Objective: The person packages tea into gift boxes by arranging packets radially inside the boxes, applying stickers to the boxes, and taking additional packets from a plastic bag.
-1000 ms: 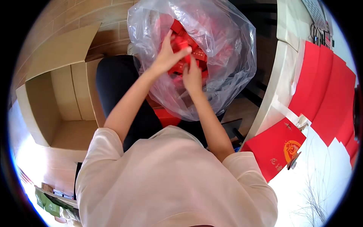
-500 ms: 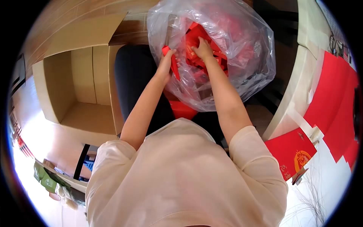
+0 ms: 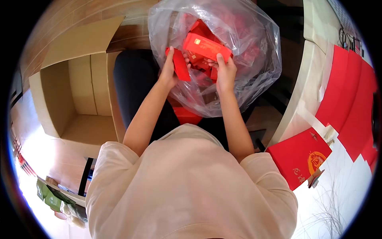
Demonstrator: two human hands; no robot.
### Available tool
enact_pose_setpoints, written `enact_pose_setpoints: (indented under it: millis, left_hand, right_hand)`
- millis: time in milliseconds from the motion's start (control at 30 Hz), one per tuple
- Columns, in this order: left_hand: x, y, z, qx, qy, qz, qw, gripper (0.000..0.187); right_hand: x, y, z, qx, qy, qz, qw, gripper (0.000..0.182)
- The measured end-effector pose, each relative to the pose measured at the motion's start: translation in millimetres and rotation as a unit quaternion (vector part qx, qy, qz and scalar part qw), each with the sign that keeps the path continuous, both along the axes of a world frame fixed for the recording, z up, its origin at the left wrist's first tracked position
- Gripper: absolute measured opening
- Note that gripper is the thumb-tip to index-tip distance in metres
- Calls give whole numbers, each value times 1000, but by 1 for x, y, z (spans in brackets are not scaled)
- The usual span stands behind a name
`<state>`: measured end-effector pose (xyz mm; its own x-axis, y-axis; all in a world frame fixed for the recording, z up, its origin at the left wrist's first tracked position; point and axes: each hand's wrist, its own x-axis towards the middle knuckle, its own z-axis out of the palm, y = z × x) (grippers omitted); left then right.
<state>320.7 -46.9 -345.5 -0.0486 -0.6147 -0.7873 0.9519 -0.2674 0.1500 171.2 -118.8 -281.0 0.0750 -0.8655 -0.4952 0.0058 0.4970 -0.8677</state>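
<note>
My left hand [image 3: 170, 71] is closed round a flat red paper piece [image 3: 181, 67], held upright at the left side of the bag opening. Between the thumb and fingers of my right hand [image 3: 226, 71] is a red box [image 3: 207, 46] with a small gold square and fine print, tilted over the bag. The large clear plastic bag [image 3: 258, 59] gapes in front of my lap. More red printed pieces [image 3: 201, 28] lie inside it, partly covered by the held box and the plastic.
On my left stands an open cardboard box [image 3: 89, 83], flaps folded outward. A white table [image 3: 288, 107] at right carries red sheets [image 3: 346, 95] and a red printed box [image 3: 298, 157]. Below the bag, something red [image 3: 187, 114] shows between my legs.
My right hand has lifted the red box up from among the pieces in the bag. My left hand has turned its red piece, showing more of its flat face.
</note>
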Motion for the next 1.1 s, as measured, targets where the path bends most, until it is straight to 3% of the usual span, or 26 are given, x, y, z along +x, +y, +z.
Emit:
enact_pose_setpoints:
  millis: [67, 100, 133, 200, 233, 267, 300, 333, 367, 400, 433, 500, 533, 567, 600, 633, 700, 833, 900, 1000, 1033, 1067, 1100]
  left_hand:
    - [1, -1, 3, -34, -13, 7, 999, 63]
    - [-1, -5, 12, -7, -21, 11, 1000, 66]
    - [-3, -7, 18, 21, -27, 15, 999, 69]
    - [-5, -5, 23, 1, -20, 2, 1000, 65]
    - [-5, -6, 24, -17, -15, -10, 1000, 61]
    - [-4, -6, 22, -18, -15, -11, 1000, 61]
    - [-3, -4, 15, -13, -86, -44, 995, 56]
    - [-3, -3, 11, -8, -157, -75, 985, 50]
    - [-3, -2, 6, -18, -161, -32, 986, 39]
    - [-3, -1, 3, -13, -160, -32, 986, 39]
    - [-3, -1, 0, 7, -191, -21, 981, 35]
    - [-5, -2, -6, 27, -222, -10, 975, 32]
    - [-6, -2, -10, 27, -210, -6, 977, 29]
    - [-7, -2, -11, 26, -200, 1, 979, 27]
    - [-6, -3, -10, 29, -204, 3, 979, 27]
    - [-5, -3, -8, 29, -183, 9, 983, 26]
    - [-4, -4, -6, 52, -150, 21, 987, 27]
    - [-4, -4, -4, 50, -185, -8, 981, 37]
    - [-6, -6, -2, 34, -253, 2, 967, 37]
    - [-9, -5, -13, 28, -305, -6, 952, 36]
    - [-11, -6, -11, 7, -357, -27, 934, 44]
    - [-14, -6, -7, 1, -354, -28, 935, 44]
    - [-15, -6, 10, -40, -289, -98, 951, 48]
  right_hand:
    - [9, 14, 1, -71, 23, -40, 996, 19]
    - [10, 24, 4, -111, 88, -2, 990, 15]
    - [10, 31, 6, -249, 187, 77, 947, 16]
    - [10, 46, 10, -375, 235, 208, 872, 25]
    - [10, 51, 11, -376, 237, 207, 872, 25]
    - [9, 55, 11, -395, 254, 277, 838, 27]
    - [8, 57, 9, -412, 269, 346, 799, 28]
    - [5, 53, 1, -411, 269, 347, 799, 28]
    - [0, 42, -15, -380, 230, 323, 836, 24]
    - [-2, 33, -34, -346, 190, 297, 870, 20]
    - [-2, 27, -58, -251, 224, 236, 912, 21]
    - [4, 4, -100, -148, 374, 240, 883, 36]
    - [7, 2, -121, -146, 373, 241, 884, 36]
    - [13, 3, -142, -127, 446, 267, 845, 46]
    - [23, 3, -141, -109, 513, 293, 799, 57]
    - [28, 0, -138, -110, 509, 297, 800, 57]
    - [33, -9, -124, -48, 532, 400, 745, 67]
    - [10, -13, -98, -115, 535, 371, 750, 63]
    - [-15, -18, -74, -221, 504, 367, 750, 52]
    - [-25, -22, 2, -172, 441, 428, 770, 44]
    - [-27, -23, 14, -143, 411, 451, 779, 45]
    - [-27, -23, 14, -144, 416, 448, 779, 45]
    - [-23, -24, 9, -68, 354, 439, 823, 52]
